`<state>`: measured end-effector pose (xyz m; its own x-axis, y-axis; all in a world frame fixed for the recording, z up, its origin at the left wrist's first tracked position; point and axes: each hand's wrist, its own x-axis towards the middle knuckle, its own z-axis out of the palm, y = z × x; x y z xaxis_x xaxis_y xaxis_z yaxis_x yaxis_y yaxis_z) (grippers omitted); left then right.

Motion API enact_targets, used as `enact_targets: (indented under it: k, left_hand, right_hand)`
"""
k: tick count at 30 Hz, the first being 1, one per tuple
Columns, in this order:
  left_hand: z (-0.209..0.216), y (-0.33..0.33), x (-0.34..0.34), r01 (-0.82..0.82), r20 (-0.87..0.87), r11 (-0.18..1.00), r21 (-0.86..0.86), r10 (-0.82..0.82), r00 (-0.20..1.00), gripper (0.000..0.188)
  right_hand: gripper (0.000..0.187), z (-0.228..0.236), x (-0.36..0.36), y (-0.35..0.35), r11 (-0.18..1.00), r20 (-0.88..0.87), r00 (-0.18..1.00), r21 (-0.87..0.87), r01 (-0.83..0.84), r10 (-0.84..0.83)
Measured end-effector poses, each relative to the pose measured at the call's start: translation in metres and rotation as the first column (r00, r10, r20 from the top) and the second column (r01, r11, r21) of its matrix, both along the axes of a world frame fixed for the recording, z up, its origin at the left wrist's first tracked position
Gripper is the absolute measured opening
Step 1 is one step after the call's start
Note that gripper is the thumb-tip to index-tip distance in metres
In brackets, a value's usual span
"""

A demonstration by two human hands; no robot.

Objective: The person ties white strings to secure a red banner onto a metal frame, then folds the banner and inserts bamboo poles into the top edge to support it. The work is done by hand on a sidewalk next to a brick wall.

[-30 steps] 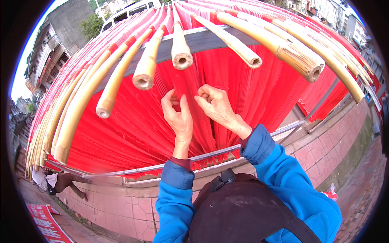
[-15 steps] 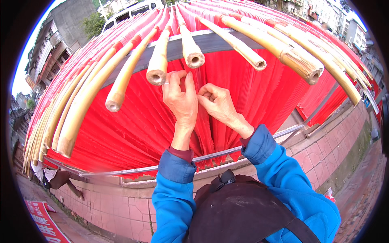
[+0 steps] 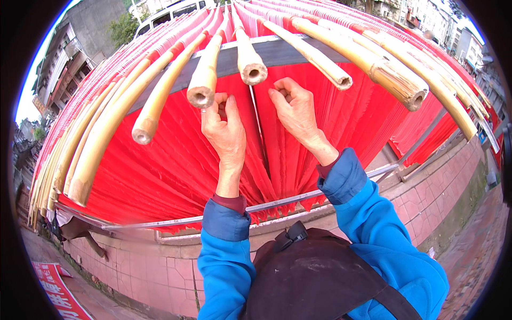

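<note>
Red hanging sheets (image 3: pixel 176 154), like thin cloth or paper, drop in folds from the bamboo poles (image 3: pixel 85 154). My left hand (image 3: pixel 226 133) is closed in a pinch at the sheets, just below one pole's hollow end (image 3: pixel 201 97). To its right, my right hand (image 3: pixel 297 109) is raised with fingers curled and pinched against the sheets, right of another pole end (image 3: pixel 254 73). The fingertips are partly hidden. Between my hands a narrow slit parts the sheets, with light showing through.
The pole ends jut toward me over a dark rail (image 3: pixel 277 53). A lower metal bar (image 3: pixel 288 201) crosses in front of me above pink paving (image 3: pixel 133 272). A person (image 3: pixel 80 229) is partly visible at the left, near a red banner (image 3: pixel 58 293). A white van (image 3: pixel 165 16) stands beyond.
My hands have moved apart, the left a little left and down, the right up and right. A slit has opened between the sheets. The nearest poles at the left have shifted slightly left.
</note>
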<state>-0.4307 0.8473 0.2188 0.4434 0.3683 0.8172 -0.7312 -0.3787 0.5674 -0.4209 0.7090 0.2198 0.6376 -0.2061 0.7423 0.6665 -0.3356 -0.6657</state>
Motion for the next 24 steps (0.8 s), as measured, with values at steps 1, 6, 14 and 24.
enact_targets:
  k: [1, 6, 14, 24]
  left_hand:
    - [0.000, 0.001, 0.001, -0.004, 0.010, 1.000, 0.000, 0.004, 1.000, 0.006]
    - [-0.004, -0.005, 0.002, 0.021, -0.028, 1.000, -0.013, -0.021, 0.999, 0.006]
    - [-0.013, -0.018, -0.018, -0.004, 0.043, 0.999, 0.032, 0.003, 0.999, 0.020]
    - [-0.005, -0.061, -0.013, 0.144, -0.161, 0.962, 0.231, -0.108, 0.981, 0.021]
  right_hand:
    - [0.007, 0.000, 0.000, -0.003, 1.000, -0.014, 1.000, -0.006, 0.020, -0.020]
    - [0.007, -0.001, -0.007, -0.003, 0.999, -0.032, 0.999, -0.009, -0.036, 0.036]
    - [0.009, -0.012, -0.036, -0.005, 0.998, 0.046, 0.997, -0.005, -0.062, 0.062]
    - [0.011, -0.013, -0.012, -0.034, 0.982, -0.012, 0.999, 0.186, -0.045, 0.048]
